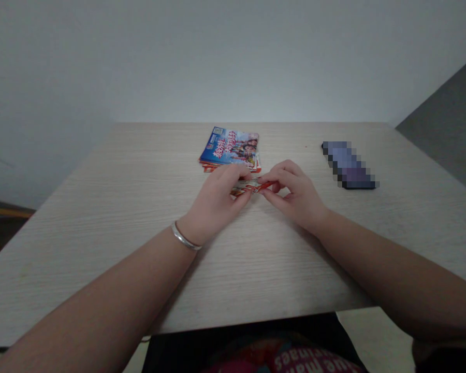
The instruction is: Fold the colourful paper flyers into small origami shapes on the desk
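Note:
Between my two hands is a folded piece of red and white printed paper [241,189], held just above the table. My left hand [218,192], with a silver bangle [185,237] at its wrist, pinches the paper's left part and hides some of it. The thumb and fingers of my right hand [297,192] close on its right end. Right behind the hands lies a stack of printed leaflets [231,146], a blue one with red and white lettering on top and orange-red edges showing below.
A phone [349,165], its screen blurred out, lies on the right side of the pale wood-grain table [147,207]. The table's far edge meets a white wall [233,62]. Its near edge runs just in front of my lap.

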Available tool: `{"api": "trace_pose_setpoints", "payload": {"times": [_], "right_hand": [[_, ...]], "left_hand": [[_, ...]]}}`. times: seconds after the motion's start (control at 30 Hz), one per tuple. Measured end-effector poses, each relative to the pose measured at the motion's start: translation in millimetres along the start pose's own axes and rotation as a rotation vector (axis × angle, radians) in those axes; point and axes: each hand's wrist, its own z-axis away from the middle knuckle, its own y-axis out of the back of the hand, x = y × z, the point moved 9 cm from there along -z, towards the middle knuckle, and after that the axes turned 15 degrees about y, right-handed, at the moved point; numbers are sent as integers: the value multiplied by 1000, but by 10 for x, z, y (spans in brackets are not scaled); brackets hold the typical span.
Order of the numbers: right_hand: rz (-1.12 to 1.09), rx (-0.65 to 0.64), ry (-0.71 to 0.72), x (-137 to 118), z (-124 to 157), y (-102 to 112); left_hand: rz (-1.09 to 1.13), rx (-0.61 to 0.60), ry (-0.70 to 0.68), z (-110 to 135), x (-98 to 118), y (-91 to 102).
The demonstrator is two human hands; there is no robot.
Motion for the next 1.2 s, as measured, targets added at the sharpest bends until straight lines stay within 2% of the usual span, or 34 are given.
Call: {"api": "trace_pose_setpoints", "payload": {"times": [0.13,0.47,0.6,0.8,0.97,1.1,1.2], "right_hand": [[50,-4,-19,10,-14,25],[24,94,-198,173,54,100],[10,111,-279,242,86,105],[-77,165,-216,178,62,99],[-206,252,-298,229,117,51],[-242,216,-400,299,166,-55],[-209,163,-333,233,113,-80]], "left_hand": [[10,-13,28,2,2,-10],[104,-54,96,-20,-66,-26],[49,-41,71,-34,-37,-4],[-59,-85,-18,-36,14,-42],[-43,-84,-42,-20,24,-40],[-7,9,8,-27,12,32],[55,24,105,-30,-60,21]]}}
